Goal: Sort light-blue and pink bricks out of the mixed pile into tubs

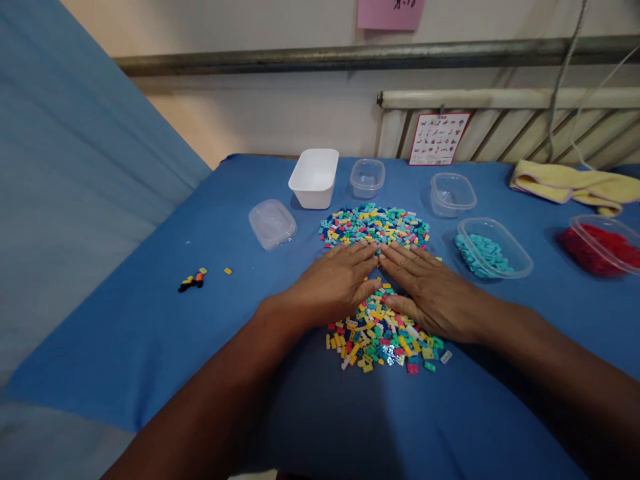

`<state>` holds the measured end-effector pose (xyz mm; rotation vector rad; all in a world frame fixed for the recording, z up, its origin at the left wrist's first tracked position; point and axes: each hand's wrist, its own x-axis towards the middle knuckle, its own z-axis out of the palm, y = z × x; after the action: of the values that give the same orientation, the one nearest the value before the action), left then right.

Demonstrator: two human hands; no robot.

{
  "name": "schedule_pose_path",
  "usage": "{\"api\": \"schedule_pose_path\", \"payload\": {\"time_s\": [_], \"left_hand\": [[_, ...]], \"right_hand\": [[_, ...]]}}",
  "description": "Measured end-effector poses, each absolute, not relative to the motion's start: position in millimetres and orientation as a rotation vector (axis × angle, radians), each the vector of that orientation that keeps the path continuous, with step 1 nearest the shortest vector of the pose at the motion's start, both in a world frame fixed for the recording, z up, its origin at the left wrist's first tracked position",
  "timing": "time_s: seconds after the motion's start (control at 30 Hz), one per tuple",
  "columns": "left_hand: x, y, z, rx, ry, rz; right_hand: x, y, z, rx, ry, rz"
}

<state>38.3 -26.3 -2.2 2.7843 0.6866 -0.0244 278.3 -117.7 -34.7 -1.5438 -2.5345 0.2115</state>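
Building bricks, small, loose and multicoloured: one broad spread on the blue-covered worktop, nearer the person than the white tub, part of it beyond the hands and part on the near side. Left hand and right hand: laid low over the middle of the spread, fingertips nearly meeting; fingers of both extended and flat, none curled round a brick; whether any lie trapped beneath the palms, cannot tell. Right of the white tub: clear container; farther right and nearer, container of turquoise bricks. Left of it and nearer: translucent lid. Step in hand, as judged: moving bricks by palm, parting or gathering uncertain. A further sweep would call for low, flat hands and light, even pressure, lest bricks scatter.
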Motion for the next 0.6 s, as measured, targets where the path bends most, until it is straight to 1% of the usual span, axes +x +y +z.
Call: {"api": "schedule_pose_path", "payload": {"time_s": [0.17, 0.4, 0.6], "left_hand": [[29.1, -25.9, 4.5, 2.823, 0.719, 0.091], [21.8, -20.2, 1.2, 2.846, 0.739, 0.117], [23.2, -41.1, -0.2, 2.828, 0.597, 0.037]], "right_hand": [[273.2, -120.1, -24.9, -1.450, -2.607, 0.190], [273.4, -135.2, -21.7, -1.386, -2.607, 0.200], [280.1, -165.7, -31.0, -1.373, -2.559, 0.230]]}}
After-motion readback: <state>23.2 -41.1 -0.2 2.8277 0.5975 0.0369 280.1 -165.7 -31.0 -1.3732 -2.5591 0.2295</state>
